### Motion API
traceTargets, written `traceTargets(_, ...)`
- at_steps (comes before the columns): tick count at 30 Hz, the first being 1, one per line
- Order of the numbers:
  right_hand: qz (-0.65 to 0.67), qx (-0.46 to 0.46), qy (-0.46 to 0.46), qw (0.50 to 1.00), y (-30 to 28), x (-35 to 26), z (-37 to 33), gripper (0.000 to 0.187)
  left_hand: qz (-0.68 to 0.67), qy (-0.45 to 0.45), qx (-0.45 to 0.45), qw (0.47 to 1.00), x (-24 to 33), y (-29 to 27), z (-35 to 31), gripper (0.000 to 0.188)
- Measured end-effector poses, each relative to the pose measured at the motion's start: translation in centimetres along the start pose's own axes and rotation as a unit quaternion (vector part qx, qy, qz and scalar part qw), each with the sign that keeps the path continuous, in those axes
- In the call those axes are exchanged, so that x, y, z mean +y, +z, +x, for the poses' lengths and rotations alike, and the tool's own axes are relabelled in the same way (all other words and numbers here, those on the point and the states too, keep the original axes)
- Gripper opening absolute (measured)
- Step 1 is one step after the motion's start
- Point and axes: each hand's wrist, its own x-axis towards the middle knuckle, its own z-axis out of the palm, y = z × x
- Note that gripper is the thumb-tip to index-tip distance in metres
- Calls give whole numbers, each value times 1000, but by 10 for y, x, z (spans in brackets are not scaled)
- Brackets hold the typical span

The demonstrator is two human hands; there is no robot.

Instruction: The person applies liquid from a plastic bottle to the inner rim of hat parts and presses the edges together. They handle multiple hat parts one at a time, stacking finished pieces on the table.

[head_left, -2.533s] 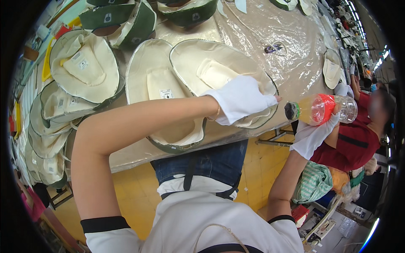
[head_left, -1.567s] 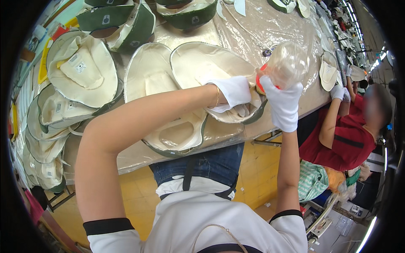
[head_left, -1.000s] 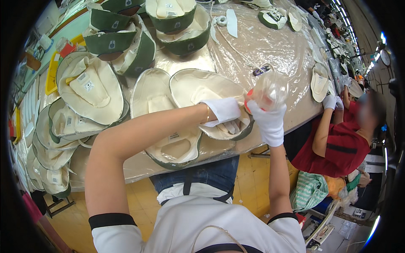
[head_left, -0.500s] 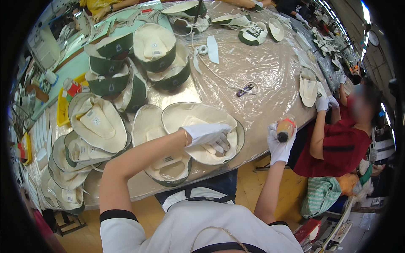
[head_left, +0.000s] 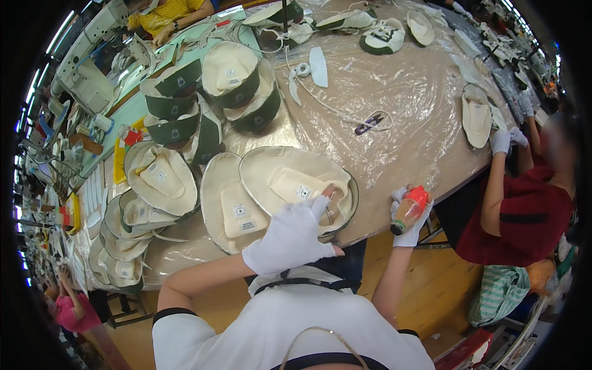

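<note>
Over the table (head_left: 419,123), the left hand (head_left: 291,239) has drawn back from the hat (head_left: 277,174)

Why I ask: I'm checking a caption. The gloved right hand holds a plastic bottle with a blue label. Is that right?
Not quite: the label is red, not blue, as the head view shows. The gloved right hand does hold the plastic bottle.

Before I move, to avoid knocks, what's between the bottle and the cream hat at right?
Head view: only plastic-covered tabletop between the bottle and the hat.
</note>
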Motion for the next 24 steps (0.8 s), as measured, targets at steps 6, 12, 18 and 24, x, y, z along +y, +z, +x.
traceTargets(6,103,-81,34,991,-3,-4,2,55,-39,88,35,995,-17,0,37,28)
traceTargets(12,106,-89,17,990,-2,-2,0,55,-81,-64,-60,993,-25,5,69,24)
traceTargets(18,71,-64,28,995,-2,-3,0,57,85,13,8,996,-47,32,76,29)
traceTargets(24,-117,24,109,987,22,-18,5,65,116,164,125,972,-70,60,81,23)
